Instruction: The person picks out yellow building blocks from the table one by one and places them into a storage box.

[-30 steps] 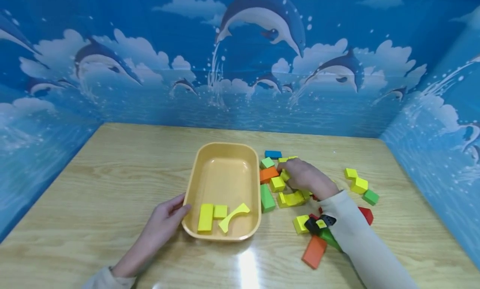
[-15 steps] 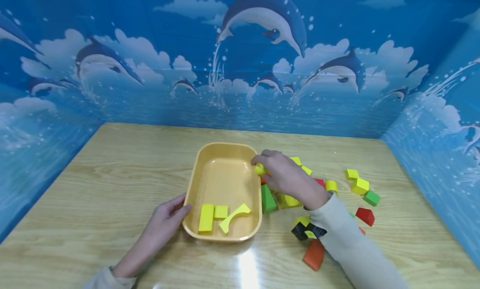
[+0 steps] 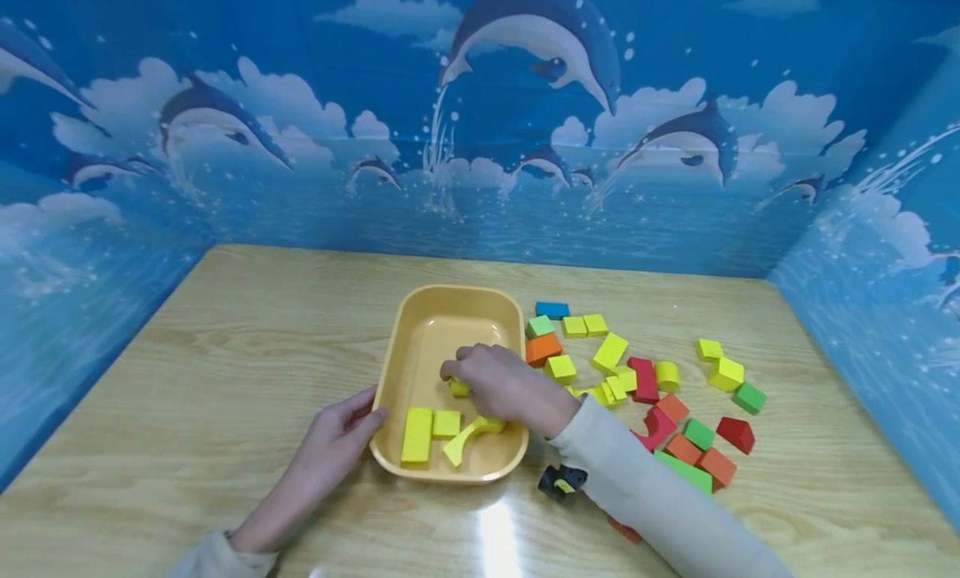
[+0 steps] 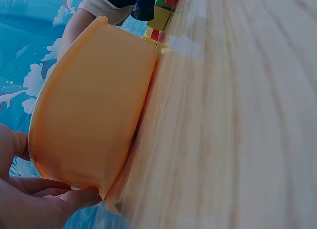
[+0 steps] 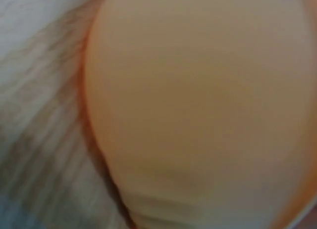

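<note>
My left hand holds the left wall of the orange-yellow plastic tray, its thumb over the rim. In the left wrist view its fingers lie against the tray's outer side. Inside the tray, my right hand pinches a small yellow block low over the floor; its exact shape is mostly hidden. In front of it lie a yellow rectangular block, a yellow square block and a yellow arched block. The right wrist view is blurred and shows mainly the tray's outer wall.
Right of the tray lie several wooden blocks: a blue one, an orange one, a yellow cylinder, a red arch, a long green block. Further right are loose yellow cubes. A patterned blue curtain surrounds the table.
My right hand has picked the yellow block from the pile and carried it left, over the rim and down into the tray. My left hand stays at the tray's wall.
</note>
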Available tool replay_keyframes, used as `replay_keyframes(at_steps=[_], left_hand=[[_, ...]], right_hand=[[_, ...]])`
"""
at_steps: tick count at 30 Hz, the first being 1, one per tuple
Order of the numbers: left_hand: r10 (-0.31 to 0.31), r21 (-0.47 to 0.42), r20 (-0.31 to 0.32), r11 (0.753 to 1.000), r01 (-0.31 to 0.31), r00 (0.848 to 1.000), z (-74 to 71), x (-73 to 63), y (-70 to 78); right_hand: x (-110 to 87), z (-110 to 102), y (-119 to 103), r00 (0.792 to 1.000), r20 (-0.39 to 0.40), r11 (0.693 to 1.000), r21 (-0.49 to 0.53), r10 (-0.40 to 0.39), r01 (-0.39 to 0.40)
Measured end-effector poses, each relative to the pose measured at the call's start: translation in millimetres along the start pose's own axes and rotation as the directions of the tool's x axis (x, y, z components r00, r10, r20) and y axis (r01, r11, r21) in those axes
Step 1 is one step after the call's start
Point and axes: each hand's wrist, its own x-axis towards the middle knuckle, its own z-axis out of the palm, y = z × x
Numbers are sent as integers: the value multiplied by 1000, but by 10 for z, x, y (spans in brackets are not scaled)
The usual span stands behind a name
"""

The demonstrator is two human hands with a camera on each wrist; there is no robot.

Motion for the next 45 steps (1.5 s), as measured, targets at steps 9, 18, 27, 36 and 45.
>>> replay_keyframes(at_steps=[9, 18, 27, 36, 45], left_hand=[[7, 9, 12, 1000, -7, 1000, 12, 5, 26], [9, 17, 1, 1000, -9, 1000, 11, 5, -3], [8, 31, 8, 999, -8, 1000, 15, 29, -16], [6, 14, 14, 1000, -7, 1000, 18, 27, -7], [11, 31, 13, 999, -11, 1000, 13, 17, -15]], right_hand=[[-31, 41, -1, 1000, -21, 1000, -4, 21, -21], [-175, -42, 73, 999, -39, 997, 68, 33, -30], [-709, -172, 490, 945, -328, 995, 98, 3, 31], [-1538, 55, 1135, 941, -155, 952, 115, 301, -285], [-2035, 327, 1444, 919, -198, 936, 158, 341, -313]])
